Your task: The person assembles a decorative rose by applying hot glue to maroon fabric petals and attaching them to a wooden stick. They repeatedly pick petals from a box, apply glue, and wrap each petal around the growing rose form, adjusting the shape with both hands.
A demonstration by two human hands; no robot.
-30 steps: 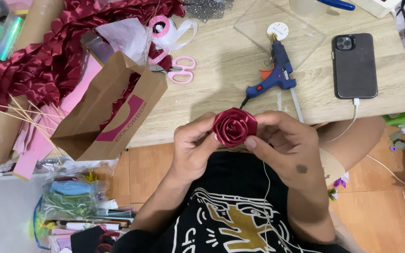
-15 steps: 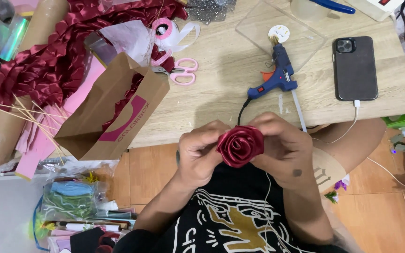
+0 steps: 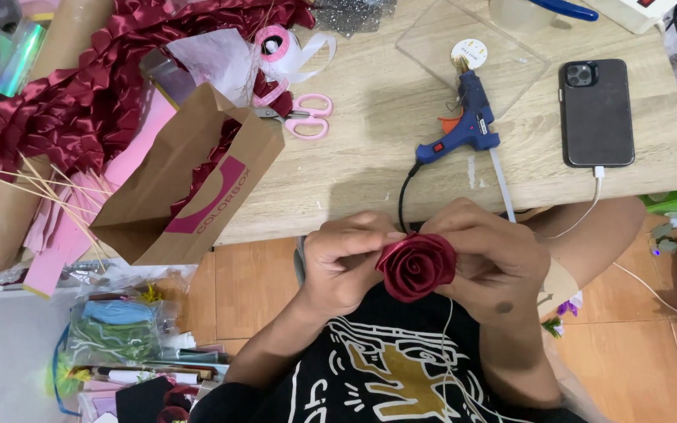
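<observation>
Terracotta floor tiles fill the lower part of the frame, with a pale wooden tabletop (image 3: 370,149) above them; I am looking straight down over both.

Nearest, at lower centre, I hold a dark red satin ribbon rose (image 3: 417,265) between both hands, in front of a black printed shirt. My left hand (image 3: 346,262) is curled closed, thumb and forefinger pinching the rose's left edge. My right hand (image 3: 491,262) is cupped and closed around its right side and back, fingers pressed to the outer petals. The rose is glossy, wound in a tight spiral, rounded in outline.

At lower left of the frame, clear plastic bags (image 3: 119,329) of green and blue material lie on the floor.

Beyond the hands, on the table: a blue glue gun (image 3: 468,125) with an orange trigger and black cord, its nozzle pointing toward the upper edge of the frame. To its right lies a dark smartphone (image 3: 597,113), face down, with a white cable plugged in. At centre left a brown paper bag (image 3: 190,188) lies on its side, red ribbon showing inside. Pink-handled scissors (image 3: 303,117) rest just beyond it.

Farthest, at upper left, a heap of folded dark red satin petals (image 3: 95,86) lies beside a cardboard tube (image 3: 25,149) and thin wooden skewers (image 3: 48,188).
</observation>
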